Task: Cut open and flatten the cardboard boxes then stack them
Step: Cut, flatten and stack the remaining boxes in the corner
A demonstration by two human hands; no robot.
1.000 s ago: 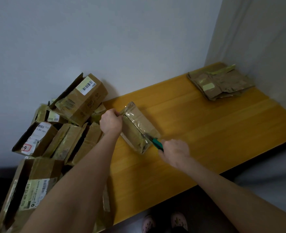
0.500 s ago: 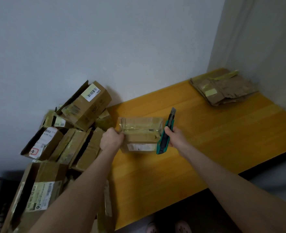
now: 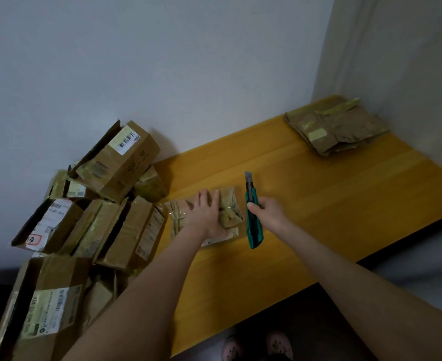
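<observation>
Looks like a home rm: plain white walls (image 3: 162,61), yellow wood counter (image 3: 318,204) in corner, used parcel boxes (image 3: 121,162) w/ shipping labels, slippers (image 3: 279,342) on feet.

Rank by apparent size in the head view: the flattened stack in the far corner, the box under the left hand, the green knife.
1. flattened stack, largest despite being farthest.
2. box, partly covered by the left hand.
3. green knife, in the right hand, smallest.

Left hand (image 3: 205,217) flat, right hand (image 3: 268,212) gripping
</observation>
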